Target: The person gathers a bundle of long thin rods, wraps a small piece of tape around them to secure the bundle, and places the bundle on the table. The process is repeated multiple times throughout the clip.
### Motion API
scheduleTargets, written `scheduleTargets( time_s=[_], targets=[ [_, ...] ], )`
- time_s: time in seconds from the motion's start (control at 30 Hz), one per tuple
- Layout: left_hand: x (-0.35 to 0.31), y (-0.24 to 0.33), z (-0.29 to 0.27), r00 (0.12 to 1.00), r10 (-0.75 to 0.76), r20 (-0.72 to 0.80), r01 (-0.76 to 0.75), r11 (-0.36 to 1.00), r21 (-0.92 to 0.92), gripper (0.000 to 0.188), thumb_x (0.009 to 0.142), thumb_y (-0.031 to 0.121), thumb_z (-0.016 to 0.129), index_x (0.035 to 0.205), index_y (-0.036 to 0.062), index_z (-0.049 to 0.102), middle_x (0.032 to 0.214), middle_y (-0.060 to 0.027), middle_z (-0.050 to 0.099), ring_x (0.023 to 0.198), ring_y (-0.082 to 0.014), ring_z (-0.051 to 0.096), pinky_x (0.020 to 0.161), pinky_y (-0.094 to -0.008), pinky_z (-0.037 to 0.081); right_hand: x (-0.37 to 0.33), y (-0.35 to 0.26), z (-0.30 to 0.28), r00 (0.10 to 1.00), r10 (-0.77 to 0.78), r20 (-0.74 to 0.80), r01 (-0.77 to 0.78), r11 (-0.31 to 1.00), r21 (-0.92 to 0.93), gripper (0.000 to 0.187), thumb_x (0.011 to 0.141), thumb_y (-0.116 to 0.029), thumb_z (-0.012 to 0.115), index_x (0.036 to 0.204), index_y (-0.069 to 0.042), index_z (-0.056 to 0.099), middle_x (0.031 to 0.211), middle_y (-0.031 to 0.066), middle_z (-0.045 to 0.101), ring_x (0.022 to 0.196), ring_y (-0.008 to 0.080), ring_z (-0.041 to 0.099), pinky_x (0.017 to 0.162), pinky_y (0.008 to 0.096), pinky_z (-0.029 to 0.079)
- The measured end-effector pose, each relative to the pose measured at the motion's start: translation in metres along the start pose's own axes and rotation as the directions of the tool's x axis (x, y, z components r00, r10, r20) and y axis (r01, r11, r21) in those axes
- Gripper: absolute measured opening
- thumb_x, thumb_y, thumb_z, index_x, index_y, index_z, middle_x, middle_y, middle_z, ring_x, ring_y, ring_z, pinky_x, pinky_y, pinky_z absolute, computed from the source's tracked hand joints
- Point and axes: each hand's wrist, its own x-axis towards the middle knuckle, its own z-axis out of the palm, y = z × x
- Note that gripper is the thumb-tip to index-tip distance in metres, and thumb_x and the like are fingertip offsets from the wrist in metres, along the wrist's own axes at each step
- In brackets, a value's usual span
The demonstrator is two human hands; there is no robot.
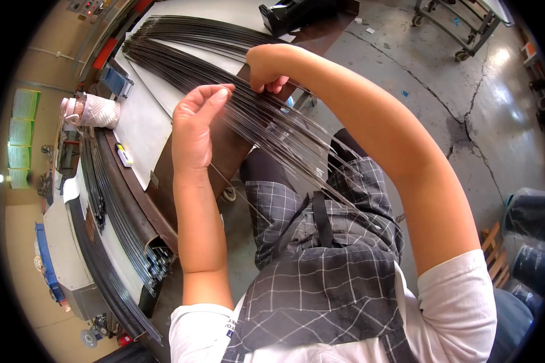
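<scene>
A fanned bundle of long, thin dark rods (181, 71) runs from the far left of the table across its edge and over my lap, where the near ends spread apart. Beside the bundle my left hand (198, 118) is raised with thumb and forefinger pressed together. Whatever that pinch holds is too small to make out. My right hand (266, 69) reaches in from the right with its fingers curled on thin rods at the bundle's far side; the palm hides part of the grip. One single rod (239, 190) passes behind my left wrist and slants down toward my knee.
White sheeting (140, 130) covers the brown-edged table. On it are a wrapped pink-and-white bottle (100, 111), a yellow-and-white box cutter (123, 155) and a black holder (297, 15). More tubes (124, 242) lie on the left rack. A wheeled cart (466, 27) stands far right.
</scene>
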Motion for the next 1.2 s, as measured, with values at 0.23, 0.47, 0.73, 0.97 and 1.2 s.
scheduleTargets(
  time_s=[0.23,0.47,0.73,0.97,1.2],
  targets=[
    [-0.009,-0.009,0.008,0.984,-0.159,0.079,0.164,0.985,-0.053,0.012,0.085,0.012,0.059,0.094,0.0034,0.059,0.092,-0.0067,0.065,0.08,-0.0105,0.062,0.056,-0.0212,0.051,-0.004,0.009,-0.003,0.998,-0.027,0.063,0.017,0.99,0.142,0.013,0.069,-0.012,0.062,0.068,0.001,0.061,0.064,0.0068,0.062,0.051,0.0124,0.059,0.043,0.0228,0.045],
    [-0.019,-0.014,0.029,0.891,-0.38,0.249,0.418,0.9,-0.124,0.011,0.085,0.013,0.06,0.092,0.0046,0.058,0.088,-0.0068,0.064,0.072,-0.0094,0.062,0.044,-0.0187,0.048,-0.017,0.018,-0.002,0.992,-0.103,0.072,0.06,0.892,0.447,0.012,0.068,-0.013,0.064,0.073,-0.002,0.062,0.068,0.0058,0.063,0.056,0.0102,0.059,0.045,0.0201,0.044],
    [-0.01,-0.014,0.038,0.83,-0.457,0.32,0.511,0.853,-0.107,0.01,0.086,0.015,0.059,0.092,0.0069,0.058,0.084,-0.0045,0.063,0.069,-0.009,0.062,0.043,-0.0183,0.045,-0.024,0.027,0.0,0.977,-0.183,0.109,0.077,0.781,0.62,0.014,0.069,-0.015,0.069,0.075,-0.004,0.063,0.07,0.0045,0.061,0.06,0.0109,0.058,0.048,0.0212,0.042],
    [-0.005,-0.016,0.042,0.808,-0.475,0.347,0.531,0.843,-0.081,0.01,0.086,0.014,0.059,0.092,0.0063,0.058,0.084,-0.0044,0.063,0.069,-0.0097,0.062,0.042,-0.0187,0.045,-0.021,0.033,0.003,0.978,-0.178,0.113,0.068,0.775,0.629,0.013,0.069,-0.016,0.069,0.074,-0.005,0.063,0.068,0.0026,0.059,0.06,0.0099,0.056,0.05,0.0218,0.042],
    [-0.004,-0.018,0.041,0.801,-0.495,0.337,0.555,0.826,-0.105,0.01,0.085,0.013,0.059,0.092,0.0062,0.058,0.084,-0.0057,0.064,0.069,-0.011,0.062,0.042,-0.0194,0.046,-0.02,0.034,0.003,0.972,-0.199,0.126,0.067,0.746,0.663,0.012,0.07,-0.015,0.069,0.074,-0.005,0.063,0.068,0.0021,0.059,0.059,0.0098,0.055,0.05,0.0218,0.042]
  ],
)
